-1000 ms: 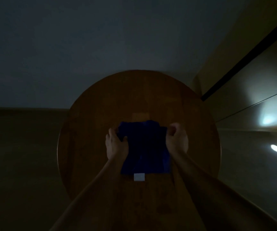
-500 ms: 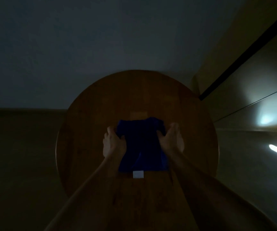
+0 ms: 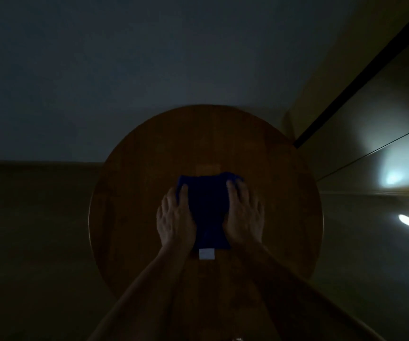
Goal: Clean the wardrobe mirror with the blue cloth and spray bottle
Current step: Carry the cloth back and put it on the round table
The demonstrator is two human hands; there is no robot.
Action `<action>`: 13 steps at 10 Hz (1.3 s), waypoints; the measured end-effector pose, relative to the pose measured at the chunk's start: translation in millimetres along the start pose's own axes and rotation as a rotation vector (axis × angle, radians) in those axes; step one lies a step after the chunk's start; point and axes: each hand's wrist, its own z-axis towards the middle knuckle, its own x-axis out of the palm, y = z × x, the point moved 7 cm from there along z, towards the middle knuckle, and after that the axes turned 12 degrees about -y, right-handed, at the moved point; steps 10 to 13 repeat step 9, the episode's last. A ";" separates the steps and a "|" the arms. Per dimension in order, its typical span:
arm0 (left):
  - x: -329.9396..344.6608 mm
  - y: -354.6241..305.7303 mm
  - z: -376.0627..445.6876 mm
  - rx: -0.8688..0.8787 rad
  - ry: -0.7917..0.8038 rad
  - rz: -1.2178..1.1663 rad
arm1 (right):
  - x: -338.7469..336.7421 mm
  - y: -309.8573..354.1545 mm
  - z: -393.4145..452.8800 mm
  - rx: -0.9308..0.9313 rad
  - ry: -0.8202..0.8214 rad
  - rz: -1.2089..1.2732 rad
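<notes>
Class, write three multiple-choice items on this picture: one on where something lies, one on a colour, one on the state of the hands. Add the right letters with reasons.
1. Where does the folded dark blue cloth lie?
A. on the round brown wooden table
B. on the floor
C. hung on the wardrobe

2. What colour is the small tag at the cloth's near edge?
A. red
B. white
C. green

3. How do the left hand and right hand meet the cloth?
A. both lift it in the air
B. one holds a spray bottle
C. both lie flat, fingers stretched, on its two sides

Answers: 1 A, the cloth rests on the tabletop near its middle. 2 B, the tag shows pale white against the wood. 3 C, the fingers lie straight along the cloth's edges.
</notes>
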 end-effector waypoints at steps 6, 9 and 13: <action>33.9 15.3 -0.9 0.182 0.363 0.153 | 24.9 -12.2 7.7 -0.143 0.389 -0.004; -33.0 4.6 18.5 0.072 0.189 -0.089 | -39.3 -4.4 10.1 -0.118 0.262 0.043; -33.0 4.6 18.5 0.072 0.189 -0.089 | -39.3 -4.4 10.1 -0.118 0.262 0.043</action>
